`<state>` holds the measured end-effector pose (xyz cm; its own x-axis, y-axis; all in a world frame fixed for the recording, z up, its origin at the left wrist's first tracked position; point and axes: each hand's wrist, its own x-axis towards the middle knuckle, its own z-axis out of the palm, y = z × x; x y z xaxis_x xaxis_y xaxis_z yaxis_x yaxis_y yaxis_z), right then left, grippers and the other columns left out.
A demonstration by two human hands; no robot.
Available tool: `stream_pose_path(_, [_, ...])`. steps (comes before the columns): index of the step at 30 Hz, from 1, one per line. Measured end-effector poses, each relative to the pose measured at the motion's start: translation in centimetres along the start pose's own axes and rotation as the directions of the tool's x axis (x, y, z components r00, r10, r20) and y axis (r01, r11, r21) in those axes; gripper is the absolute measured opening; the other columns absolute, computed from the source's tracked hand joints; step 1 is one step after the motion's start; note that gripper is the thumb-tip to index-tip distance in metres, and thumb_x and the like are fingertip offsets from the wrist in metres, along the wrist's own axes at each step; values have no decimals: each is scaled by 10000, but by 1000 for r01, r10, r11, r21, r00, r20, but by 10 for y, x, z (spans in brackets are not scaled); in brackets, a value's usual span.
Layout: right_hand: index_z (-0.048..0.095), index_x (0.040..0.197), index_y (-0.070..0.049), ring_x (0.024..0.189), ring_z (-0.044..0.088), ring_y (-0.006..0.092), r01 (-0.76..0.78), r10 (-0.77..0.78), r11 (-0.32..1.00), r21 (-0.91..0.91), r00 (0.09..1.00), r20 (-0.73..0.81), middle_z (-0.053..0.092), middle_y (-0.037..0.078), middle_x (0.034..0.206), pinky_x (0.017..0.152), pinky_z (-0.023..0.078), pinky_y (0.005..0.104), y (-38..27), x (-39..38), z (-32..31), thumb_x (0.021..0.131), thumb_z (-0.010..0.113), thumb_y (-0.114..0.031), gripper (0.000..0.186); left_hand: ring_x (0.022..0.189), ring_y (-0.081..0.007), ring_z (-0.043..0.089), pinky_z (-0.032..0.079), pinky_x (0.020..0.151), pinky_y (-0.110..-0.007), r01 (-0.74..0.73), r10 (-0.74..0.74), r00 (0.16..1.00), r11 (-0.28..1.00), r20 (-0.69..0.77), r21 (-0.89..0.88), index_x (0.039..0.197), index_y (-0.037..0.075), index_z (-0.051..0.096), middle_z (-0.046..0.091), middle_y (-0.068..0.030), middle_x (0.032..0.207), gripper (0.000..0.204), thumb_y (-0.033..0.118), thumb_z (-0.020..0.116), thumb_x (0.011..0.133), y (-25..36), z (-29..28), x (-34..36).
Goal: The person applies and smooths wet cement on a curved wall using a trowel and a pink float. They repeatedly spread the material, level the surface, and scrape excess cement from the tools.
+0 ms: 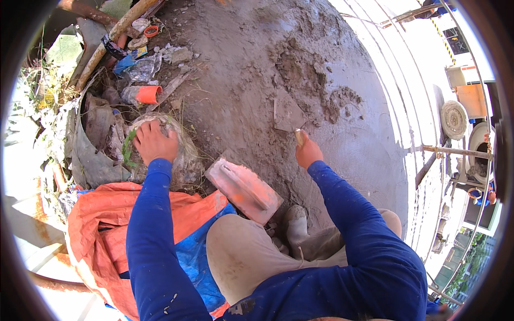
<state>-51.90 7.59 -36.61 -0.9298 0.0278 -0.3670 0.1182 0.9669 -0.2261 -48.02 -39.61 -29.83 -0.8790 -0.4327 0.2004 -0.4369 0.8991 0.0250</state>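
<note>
My right hand is closed around the short handle of a trowel. The trowel's flat, mud-coated blade rests against wet grey mortar. To the left, my left hand leans on a rounded, dirt-covered lump, perhaps a filled sack or a stone. Its fingers are bent and a little apart, gripping nothing that I can see. Between my arms, by my knee, a mortar-smeared orange plastering float lies with its handle up.
Orange-and-blue tarp lies beside my left arm. Rubble and litter line the left edge, including an orange-rimmed plastic cup and a rusty pipe. Rougher clumps of mortar rise ahead. Scaffold pipes stand at the right.
</note>
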Motion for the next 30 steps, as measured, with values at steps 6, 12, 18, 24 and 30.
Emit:
stream_pose_path(6, [430,1564,-164,1075,712,489,-10,9,999,-36,1000,-30,727,285,1172,937,561,588,-27,46,-26,991,617,-248,608,1277,-326,537,401,1115,-517,17,-17,999,1000,32,-1,1197,124,638,601,-101,1282,448,371,738,837,-2,0,-1])
stream_pose_path(12, [297,1637,-139,1083,711,495,-69,67,997,37,996,51,715,315,1172,938,564,580,-26,-2,22,989,608,-182,720,1282,-327,532,379,1139,-537,12,-12,1000,999,7,-52,1176,110,649,609,-111,1280,444,373,729,826,-5,4,-1])
stream_pose_path(18, [451,1499,-108,1092,718,480,-7,6,1000,20,999,40,727,274,1187,934,571,583,-144,102,2,974,629,-230,568,1236,-323,539,389,1118,-525,3,-2,1000,998,15,-60,1150,107,660,612,-102,1251,431,376,730,821,-1,4,-4])
stream_pose_path(24, [614,1317,-91,1083,714,482,-47,80,966,253,990,-120,743,274,1151,942,562,561,-105,73,24,944,692,-285,428,1228,-322,537,388,1108,-525,22,-21,1000,995,10,-94,1155,97,653,612,-100,1234,440,380,726,825,-9,-2,2])
stream_pose_path(30, [595,1276,-25,1055,703,503,-172,229,923,344,964,-133,728,303,1107,922,545,562,-15,-33,68,915,725,-252,446,1236,-327,535,382,1118,-535,13,-10,1000,994,28,-105,1171,101,646,599,-114,1246,453,375,736,822,-3,-1,0])
